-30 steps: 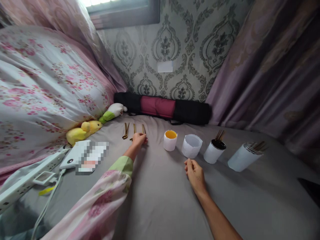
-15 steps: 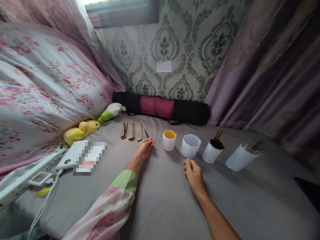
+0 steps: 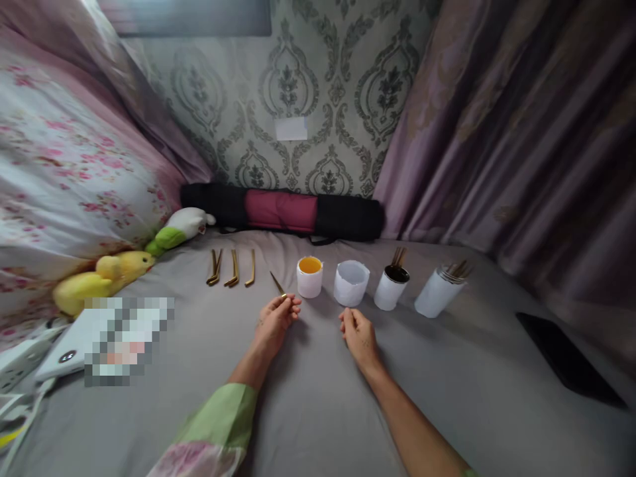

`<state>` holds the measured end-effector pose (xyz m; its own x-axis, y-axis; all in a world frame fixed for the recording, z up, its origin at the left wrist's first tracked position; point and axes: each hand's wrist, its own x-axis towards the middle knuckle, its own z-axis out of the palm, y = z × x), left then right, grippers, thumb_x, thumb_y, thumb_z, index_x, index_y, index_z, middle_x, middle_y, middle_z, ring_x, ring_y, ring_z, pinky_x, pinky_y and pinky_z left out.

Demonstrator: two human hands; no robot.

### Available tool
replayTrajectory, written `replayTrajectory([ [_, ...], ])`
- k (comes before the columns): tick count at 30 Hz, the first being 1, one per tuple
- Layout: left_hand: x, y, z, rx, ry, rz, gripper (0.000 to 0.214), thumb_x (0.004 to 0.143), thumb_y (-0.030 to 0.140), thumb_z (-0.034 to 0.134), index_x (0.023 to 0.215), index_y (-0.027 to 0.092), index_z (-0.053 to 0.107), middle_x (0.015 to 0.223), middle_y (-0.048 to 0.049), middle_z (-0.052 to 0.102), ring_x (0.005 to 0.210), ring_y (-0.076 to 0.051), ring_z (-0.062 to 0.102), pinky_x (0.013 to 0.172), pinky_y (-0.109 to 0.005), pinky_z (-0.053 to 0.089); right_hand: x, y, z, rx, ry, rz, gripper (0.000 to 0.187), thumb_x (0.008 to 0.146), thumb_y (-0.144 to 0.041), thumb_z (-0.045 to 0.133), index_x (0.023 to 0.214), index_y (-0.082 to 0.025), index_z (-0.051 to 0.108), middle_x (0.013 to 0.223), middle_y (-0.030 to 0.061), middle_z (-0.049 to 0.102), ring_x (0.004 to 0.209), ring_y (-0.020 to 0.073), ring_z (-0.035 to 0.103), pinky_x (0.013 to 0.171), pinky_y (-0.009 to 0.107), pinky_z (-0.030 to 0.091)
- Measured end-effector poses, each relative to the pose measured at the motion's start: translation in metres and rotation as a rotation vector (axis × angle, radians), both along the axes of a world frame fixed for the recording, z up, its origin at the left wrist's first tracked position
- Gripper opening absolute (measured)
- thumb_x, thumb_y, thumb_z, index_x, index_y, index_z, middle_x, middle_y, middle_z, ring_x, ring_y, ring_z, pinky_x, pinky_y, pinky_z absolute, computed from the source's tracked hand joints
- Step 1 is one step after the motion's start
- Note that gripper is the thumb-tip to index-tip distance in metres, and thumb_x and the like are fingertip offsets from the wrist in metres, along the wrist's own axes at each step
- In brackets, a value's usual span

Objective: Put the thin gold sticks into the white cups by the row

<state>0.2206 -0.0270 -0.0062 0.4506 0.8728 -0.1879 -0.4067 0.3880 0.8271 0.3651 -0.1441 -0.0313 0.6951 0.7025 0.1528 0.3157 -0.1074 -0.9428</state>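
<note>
My left hand (image 3: 276, 317) pinches a thin gold utensil (image 3: 277, 283) by one end, its tip pointing up and away just left of the yellow-lined white cup (image 3: 309, 277). Three more gold utensils (image 3: 231, 267) lie side by side on the grey sheet further left. My right hand (image 3: 356, 334) rests on the sheet with fingers curled, nothing visible in it, just in front of the empty white cup (image 3: 352, 283). To the right, a dark-lined white cup (image 3: 391, 287) holds gold utensils, and a tilted white cup (image 3: 437, 292) holds several more.
A black and maroon roll bag (image 3: 281, 212) lies along the patterned wall. Plush toys (image 3: 99, 280) and a floral quilt (image 3: 59, 179) are at the left, with a power strip (image 3: 14, 361) and a white device. A black phone (image 3: 566, 361) lies at the right by the curtain.
My left hand lifted one gold utensil from the row and drew it back toward me and to the right. The view shifted right; my right hand stayed near the empty cup.
</note>
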Motion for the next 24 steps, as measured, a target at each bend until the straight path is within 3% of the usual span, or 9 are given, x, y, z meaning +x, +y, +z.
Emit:
replayTrajectory([
  [4,0.001,-0.013,-0.002,0.137,0.022,-0.023,0.033,0.069,0.027,0.067,0.095,0.009,0.059,0.078,-0.0066,0.063,0.059,-0.008,0.056,0.052,-0.019,0.045,-0.001,-0.001,0.002,0.000,0.013,0.009,0.041,0.083,-0.050,0.036,0.070,-0.017,0.055,0.054,-0.0003,0.051,0.045,0.0096,0.046,0.044,0.019,0.035],
  [9,0.000,-0.024,0.004,0.307,0.192,0.016,0.034,0.071,0.033,0.062,0.098,0.012,0.060,0.078,-0.0051,0.063,0.059,-0.010,0.055,0.052,-0.021,0.045,-0.001,-0.003,0.004,0.009,0.038,0.036,0.041,0.084,-0.051,0.036,0.071,-0.017,0.055,0.054,-0.0012,0.050,0.045,0.0090,0.045,0.042,0.019,0.034],
  [13,-0.001,-0.030,0.006,0.441,0.331,0.035,0.031,0.074,0.034,0.057,0.098,0.014,0.062,0.077,-0.0043,0.063,0.058,-0.010,0.054,0.053,-0.021,0.044,-0.001,-0.004,0.005,0.012,0.050,0.060,0.040,0.084,-0.050,0.036,0.070,-0.017,0.054,0.054,-0.0014,0.049,0.045,0.0085,0.045,0.042,0.018,0.033],
  [20,-0.005,-0.033,-0.004,0.756,0.459,-0.017,0.030,0.082,0.031,0.049,0.106,0.020,0.061,0.085,-0.0044,0.061,0.065,-0.011,0.055,0.060,-0.021,0.045,-0.002,-0.004,0.007,0.014,0.040,0.072,0.039,0.084,-0.048,0.037,0.070,-0.016,0.055,0.054,-0.0015,0.049,0.045,0.0081,0.044,0.043,0.018,0.033],
  [24,-0.005,-0.034,-0.003,0.828,0.484,-0.045,0.029,0.082,0.028,0.048,0.105,0.020,0.062,0.085,-0.0047,0.060,0.067,-0.011,0.054,0.066,-0.022,0.045,-0.001,-0.004,0.005,0.020,0.046,0.072,0.041,0.083,-0.050,0.038,0.070,-0.016,0.056,0.054,-0.0015,0.050,0.045,0.0082,0.044,0.044,0.018,0.034],
])
